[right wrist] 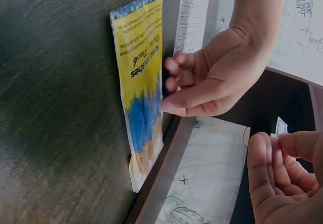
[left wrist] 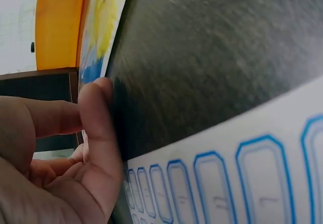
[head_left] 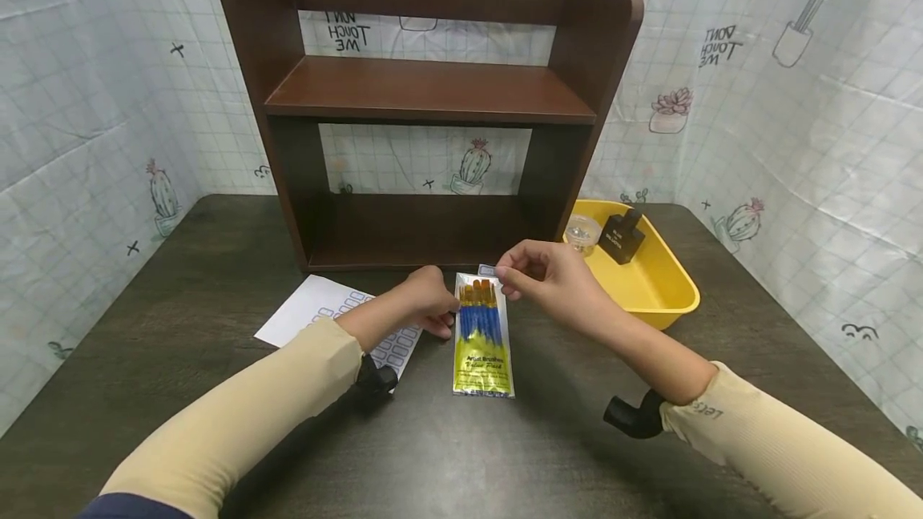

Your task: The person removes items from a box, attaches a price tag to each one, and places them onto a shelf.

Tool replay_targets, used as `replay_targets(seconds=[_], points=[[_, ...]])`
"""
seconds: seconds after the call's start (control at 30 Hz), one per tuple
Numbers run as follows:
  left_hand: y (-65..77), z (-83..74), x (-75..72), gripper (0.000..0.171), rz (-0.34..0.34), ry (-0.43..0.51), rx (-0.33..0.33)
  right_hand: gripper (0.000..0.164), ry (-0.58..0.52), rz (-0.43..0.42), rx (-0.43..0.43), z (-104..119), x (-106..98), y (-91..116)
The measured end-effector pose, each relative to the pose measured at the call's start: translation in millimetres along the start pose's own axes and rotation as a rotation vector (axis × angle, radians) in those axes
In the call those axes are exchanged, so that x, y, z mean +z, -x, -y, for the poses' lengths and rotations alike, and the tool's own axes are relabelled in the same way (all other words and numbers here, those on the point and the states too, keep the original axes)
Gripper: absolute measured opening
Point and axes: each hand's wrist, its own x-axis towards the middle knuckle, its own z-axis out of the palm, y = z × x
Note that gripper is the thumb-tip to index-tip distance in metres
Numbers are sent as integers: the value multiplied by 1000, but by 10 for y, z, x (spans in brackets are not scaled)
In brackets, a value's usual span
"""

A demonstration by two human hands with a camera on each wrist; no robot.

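Observation:
A flat clear pack of artist brushes (head_left: 483, 371), with blue handles and a yellow printed front, lies on the dark table. My left hand (head_left: 427, 299) pinches the pack's left edge between thumb and fingers, as the right wrist view shows. Above the pack's top end, my right hand (head_left: 555, 283) holds a small white label with a blue border (right wrist: 281, 127) between thumb and forefinger. Under my left forearm lies a white sheet of blue-bordered labels (head_left: 303, 315), partly covered by the arm.
A dark brown two-tier shelf (head_left: 433, 90) stands behind the pack. To its right sits a yellow bin (head_left: 667, 287) with a black bottle (head_left: 622, 236) and a round clear container (head_left: 582, 232) inside. A printed curtain (head_left: 793, 142) surrounds the table (head_left: 562, 455).

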Motion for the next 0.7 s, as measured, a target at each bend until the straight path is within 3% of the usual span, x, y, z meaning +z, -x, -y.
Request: replay_targets(seconds=[0.27, 0.4, 0.5, 0.7], points=[[39, -9, 82, 22, -52, -20, 21, 13, -14, 22, 20, -76, 41, -22], [80, 5, 87, 24, -32, 96, 39, 12, -35, 44, 47, -119, 53, -29], [113, 42, 87, 23, -19, 193, 79, 14, -87, 107, 71, -173, 78, -28], [186, 174, 165, 16, -2, 334, 165, 23, -193, 240, 233, -341, 133, -62]])
